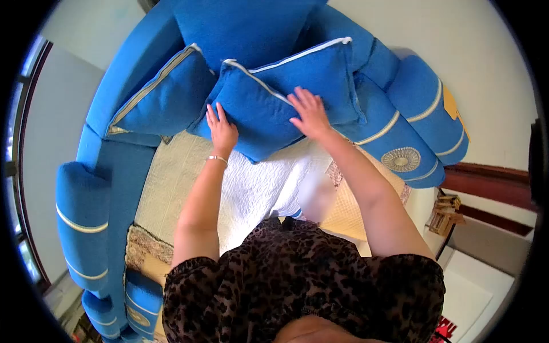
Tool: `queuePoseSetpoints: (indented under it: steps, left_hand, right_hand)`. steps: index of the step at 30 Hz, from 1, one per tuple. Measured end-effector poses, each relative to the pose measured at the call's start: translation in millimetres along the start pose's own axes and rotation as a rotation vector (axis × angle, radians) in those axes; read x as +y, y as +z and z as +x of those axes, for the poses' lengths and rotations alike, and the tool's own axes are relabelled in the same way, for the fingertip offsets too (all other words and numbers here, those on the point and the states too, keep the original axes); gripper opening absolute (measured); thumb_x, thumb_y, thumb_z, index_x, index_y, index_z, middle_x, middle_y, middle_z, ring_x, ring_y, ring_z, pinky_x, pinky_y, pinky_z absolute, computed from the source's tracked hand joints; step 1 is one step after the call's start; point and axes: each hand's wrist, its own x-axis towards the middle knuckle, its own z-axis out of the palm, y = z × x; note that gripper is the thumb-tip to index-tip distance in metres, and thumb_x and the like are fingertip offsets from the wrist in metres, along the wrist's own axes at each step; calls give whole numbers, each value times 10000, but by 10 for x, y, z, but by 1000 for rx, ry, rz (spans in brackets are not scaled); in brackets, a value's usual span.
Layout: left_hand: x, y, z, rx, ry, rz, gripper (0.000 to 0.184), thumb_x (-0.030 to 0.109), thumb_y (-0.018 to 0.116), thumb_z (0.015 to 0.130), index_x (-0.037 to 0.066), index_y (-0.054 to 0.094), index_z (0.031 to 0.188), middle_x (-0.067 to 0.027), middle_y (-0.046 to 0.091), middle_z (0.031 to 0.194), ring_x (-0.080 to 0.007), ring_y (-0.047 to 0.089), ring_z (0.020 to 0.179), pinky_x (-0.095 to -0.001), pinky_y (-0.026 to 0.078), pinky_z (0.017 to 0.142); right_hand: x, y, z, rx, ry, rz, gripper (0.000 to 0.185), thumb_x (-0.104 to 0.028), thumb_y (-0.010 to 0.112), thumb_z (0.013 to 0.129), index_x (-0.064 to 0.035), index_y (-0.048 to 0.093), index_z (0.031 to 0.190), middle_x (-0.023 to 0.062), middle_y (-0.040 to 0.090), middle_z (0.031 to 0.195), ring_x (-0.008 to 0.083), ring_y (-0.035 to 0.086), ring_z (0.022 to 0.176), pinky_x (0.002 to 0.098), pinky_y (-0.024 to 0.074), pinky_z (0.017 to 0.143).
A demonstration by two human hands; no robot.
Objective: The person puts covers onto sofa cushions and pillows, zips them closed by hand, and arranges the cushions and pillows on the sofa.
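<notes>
A blue cushion (257,117) with pale piping stands tilted in the middle of the sofa back. My left hand (223,130) lies against its left side, fingers stretched upward, a bracelet on the wrist. At its right upper edge is my right hand (311,116), fingers spread; whether they press on it I cannot tell. Behind it leans a second blue cushion (323,68) with white piping, partly covered. A third blue cushion (166,94) rests to the left, its piping beige. Neither hand grips anything.
The blue sofa (131,57) curves around both sides, with rolled arms (83,223) and a round medallion (401,159). A white quilted cover (246,183) and a beige cover (171,177) lie on the seat. A blurred patch hides part of it. Dark wood (492,183) shows at right.
</notes>
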Motion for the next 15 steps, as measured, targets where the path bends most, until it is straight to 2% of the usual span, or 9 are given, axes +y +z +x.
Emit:
queuePoseSetpoints:
  steps: [2, 4, 7, 8, 10, 11, 12, 14, 15]
  left_hand:
    - [365, -161, -273, -42, -62, -253, 925, 124, 729, 673, 29, 192, 1421, -310, 96, 1448, -452, 167, 1333, -458, 220, 1087]
    - [631, -224, -524, -102, 12, -252, 958, 116, 751, 655, 39, 185, 1425, -317, 82, 1447, -450, 179, 1330, -432, 224, 1090]
    - [831, -143, -831, -331, 79, -262, 971, 180, 769, 650, 116, 201, 1434, -316, 30, 1450, -459, 240, 1305, -412, 343, 1034]
    - [904, -180, -900, -388, 59, -224, 907, 231, 743, 685, 129, 230, 1426, -285, 50, 1464, -433, 358, 1249, -406, 403, 983]
    - [917, -285, -937, -565, -8, -188, 863, 269, 722, 706, 130, 253, 1417, -238, 77, 1479, -401, 431, 1198, -406, 423, 957]
    - [914, -338, -974, -649, -48, -175, 842, 287, 711, 717, 131, 265, 1413, -215, 90, 1487, -386, 467, 1172, -407, 433, 943]
    - [741, -243, -1104, -568, 25, -104, 707, 321, 667, 759, 126, 367, 1369, -164, 309, 1434, -342, 550, 1082, -396, 459, 902]
    - [472, -309, -1292, -701, -82, -151, 629, 339, 649, 779, 135, 431, 1332, -153, 448, 1328, -324, 560, 1075, -386, 455, 907]
    - [355, -391, -1432, -767, -141, -181, 592, 349, 640, 788, 139, 462, 1313, -147, 518, 1275, -315, 565, 1072, -381, 453, 910]
  right_hand:
    - [435, -76, -187, 112, 174, -118, 701, -272, 682, 747, -188, 356, 1362, 108, 256, 1454, 300, 279, 1302, 515, 267, 1029]
    - [726, -204, -439, 165, 291, -186, 709, -250, 687, 746, -205, 349, 1367, 120, 266, 1449, 326, 344, 1266, 504, 307, 1011]
    - [1184, 101, -775, 12, 446, 97, 709, -229, 675, 758, -201, 328, 1375, 136, 309, 1426, 364, 460, 1169, 475, 390, 948]
    - [1223, 172, -885, -11, 472, 104, 713, -231, 667, 763, -192, 312, 1381, 142, 333, 1412, 373, 489, 1135, 465, 413, 926]
    - [1295, 461, -1120, -121, 547, 80, 601, -223, 646, 776, -149, 410, 1324, 163, 500, 1263, 365, 532, 1073, 454, 446, 875]
    - [1316, 602, -1189, -325, 518, 151, 522, -241, 632, 786, -127, 471, 1269, 167, 557, 1164, 361, 556, 1019, 443, 457, 853]
    - [1306, 727, -1259, -533, 480, 213, 454, -259, 618, 796, -105, 532, 1214, 170, 614, 1065, 356, 581, 966, 433, 468, 831]
    - [1109, 937, -1743, -433, 370, 627, 359, -274, 589, 816, -87, 601, 1122, 160, 648, 949, 318, 611, 892, 397, 481, 798]
    - [988, 933, -1930, -517, 356, 629, 364, -276, 582, 830, -73, 598, 1132, 168, 647, 959, 288, 613, 889, 377, 479, 798]
